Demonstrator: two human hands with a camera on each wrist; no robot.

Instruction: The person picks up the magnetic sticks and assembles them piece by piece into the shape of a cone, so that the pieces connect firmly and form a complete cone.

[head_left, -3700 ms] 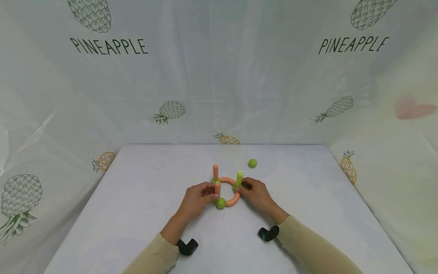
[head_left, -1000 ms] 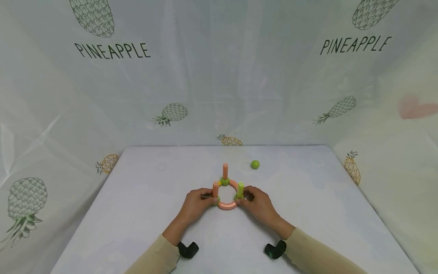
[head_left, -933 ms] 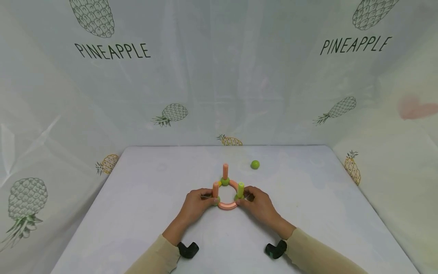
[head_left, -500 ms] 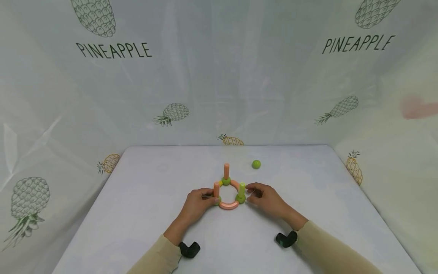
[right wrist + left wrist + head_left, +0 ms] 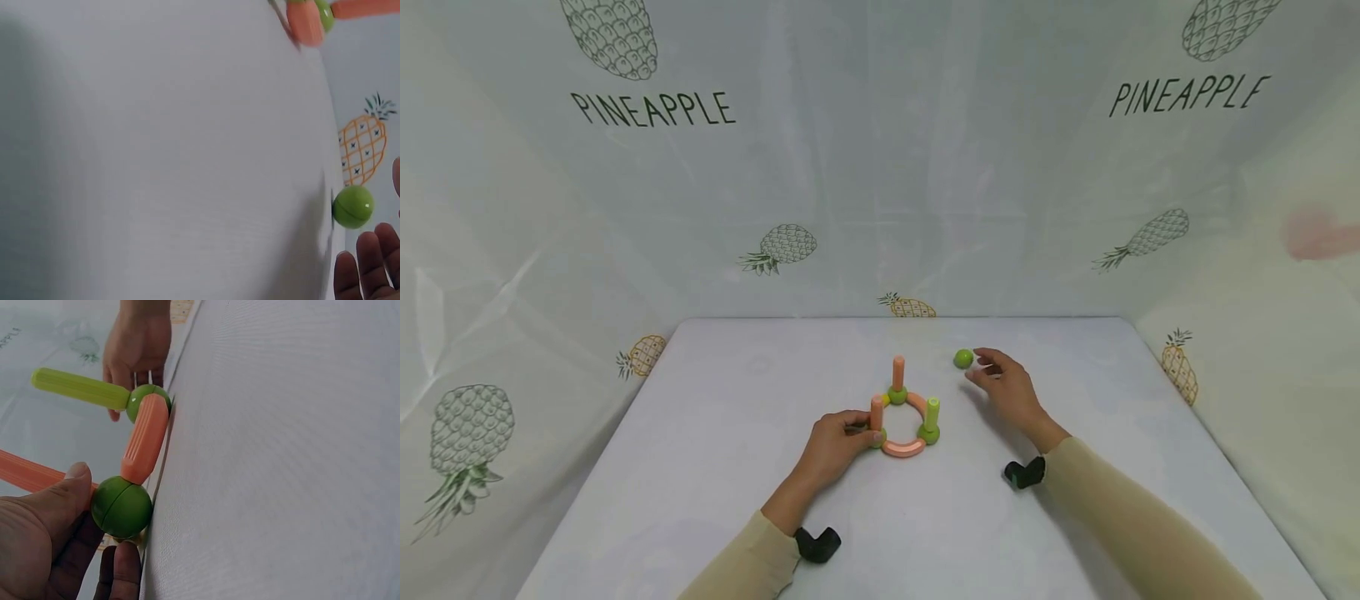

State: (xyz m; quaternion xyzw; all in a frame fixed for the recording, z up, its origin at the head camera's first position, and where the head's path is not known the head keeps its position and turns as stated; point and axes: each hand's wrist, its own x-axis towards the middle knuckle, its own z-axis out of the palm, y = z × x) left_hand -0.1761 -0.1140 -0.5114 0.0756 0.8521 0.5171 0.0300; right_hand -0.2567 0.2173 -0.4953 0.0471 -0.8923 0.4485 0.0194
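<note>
A ring of curved sticks and green balls, like a magnetic building toy, lies on the table, with a curved orange stick (image 5: 903,449) at its front. Two orange sticks, the far one (image 5: 898,373) and the left one (image 5: 877,412), and a lime stick (image 5: 932,413) stand upright on its balls. My left hand (image 5: 831,450) holds the ring's left corner, thumb and fingers around the green ball (image 5: 122,506) and the foot of its orange stick. Beside a loose green ball (image 5: 963,358), my right hand (image 5: 1011,392) has its fingers spread, not visibly touching it.
The white table (image 5: 715,375) ends at a pineapple-print sheet (image 5: 925,167) behind and at both sides. A short yellow piece (image 5: 885,400) joins the ring at its back left. Black wrist devices (image 5: 817,545) sit at both cuffs.
The ring was turned and shifted slightly by both hands. Then my right hand let go of the lime stick's corner and moved back and right to the loose ball. The left hand stayed.
</note>
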